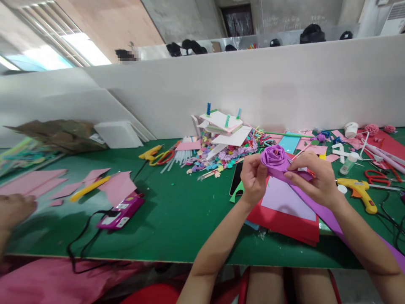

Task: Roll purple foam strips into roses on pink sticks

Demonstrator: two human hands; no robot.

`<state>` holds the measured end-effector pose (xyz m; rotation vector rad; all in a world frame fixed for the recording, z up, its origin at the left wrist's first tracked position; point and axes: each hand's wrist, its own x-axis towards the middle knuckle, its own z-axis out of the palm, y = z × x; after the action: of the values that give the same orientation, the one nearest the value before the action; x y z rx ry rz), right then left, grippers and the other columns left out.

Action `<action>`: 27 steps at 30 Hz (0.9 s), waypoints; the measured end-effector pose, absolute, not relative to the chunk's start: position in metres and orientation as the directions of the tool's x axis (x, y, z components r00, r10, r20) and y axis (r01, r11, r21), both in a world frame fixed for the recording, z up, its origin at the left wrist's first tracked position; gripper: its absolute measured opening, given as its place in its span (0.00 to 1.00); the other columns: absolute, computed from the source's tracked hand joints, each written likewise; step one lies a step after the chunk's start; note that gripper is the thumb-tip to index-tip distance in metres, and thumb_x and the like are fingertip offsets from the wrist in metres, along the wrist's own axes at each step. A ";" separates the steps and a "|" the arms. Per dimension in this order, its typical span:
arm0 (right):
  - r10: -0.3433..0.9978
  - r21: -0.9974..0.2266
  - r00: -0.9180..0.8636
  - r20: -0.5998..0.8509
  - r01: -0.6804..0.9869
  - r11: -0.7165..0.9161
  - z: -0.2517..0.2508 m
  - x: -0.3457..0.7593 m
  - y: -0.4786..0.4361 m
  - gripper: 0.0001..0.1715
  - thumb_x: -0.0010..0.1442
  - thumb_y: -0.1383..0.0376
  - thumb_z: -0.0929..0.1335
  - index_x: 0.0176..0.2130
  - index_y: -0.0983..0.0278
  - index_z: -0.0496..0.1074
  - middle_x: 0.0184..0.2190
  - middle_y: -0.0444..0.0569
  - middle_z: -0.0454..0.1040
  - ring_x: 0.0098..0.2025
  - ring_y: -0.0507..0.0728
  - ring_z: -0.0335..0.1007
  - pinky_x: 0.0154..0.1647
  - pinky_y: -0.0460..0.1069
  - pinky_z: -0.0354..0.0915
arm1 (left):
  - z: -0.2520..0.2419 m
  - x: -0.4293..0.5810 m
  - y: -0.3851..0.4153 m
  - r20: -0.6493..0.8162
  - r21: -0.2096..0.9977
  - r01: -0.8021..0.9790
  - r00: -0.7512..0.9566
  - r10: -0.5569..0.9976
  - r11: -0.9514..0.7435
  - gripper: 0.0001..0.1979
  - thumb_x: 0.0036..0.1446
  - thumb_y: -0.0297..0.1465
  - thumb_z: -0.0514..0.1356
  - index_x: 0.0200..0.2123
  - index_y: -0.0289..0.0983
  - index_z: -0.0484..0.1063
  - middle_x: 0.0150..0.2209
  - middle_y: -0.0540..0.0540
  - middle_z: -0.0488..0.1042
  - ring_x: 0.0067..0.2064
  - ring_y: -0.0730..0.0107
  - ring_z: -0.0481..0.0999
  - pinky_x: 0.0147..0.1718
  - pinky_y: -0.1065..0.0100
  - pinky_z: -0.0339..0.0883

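Above flat red sheets (291, 228), the left hand (254, 179) pinches a round, purple, papery rose (274, 157); the right hand (318, 179) pinches its long purple strip (322, 212). If fingers slip, it could unroll.

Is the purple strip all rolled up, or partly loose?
Partly loose: the purple strip coils into a rosette in the left hand, while a flat length runs under the right forearm.

The head-worn camera looks forward and down over the green table (171, 219).
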<state>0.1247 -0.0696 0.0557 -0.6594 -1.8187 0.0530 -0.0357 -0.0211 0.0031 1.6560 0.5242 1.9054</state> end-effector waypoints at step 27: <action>0.471 -0.390 -0.186 0.862 0.348 0.852 0.051 0.127 -0.064 0.04 0.59 0.67 0.69 0.37 0.58 0.73 0.30 0.43 0.78 0.31 0.53 0.73 0.35 0.50 0.66 | 0.020 -0.037 -0.022 0.781 0.610 -0.169 -0.033 0.623 -0.774 0.19 0.54 0.46 0.63 0.39 0.37 0.73 0.34 0.46 0.73 0.35 0.70 0.75 0.34 0.69 0.71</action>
<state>0.1268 -0.0641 0.0514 -0.6233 -1.7956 0.1237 -0.0369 -0.0219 0.0196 1.6969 0.4786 1.8622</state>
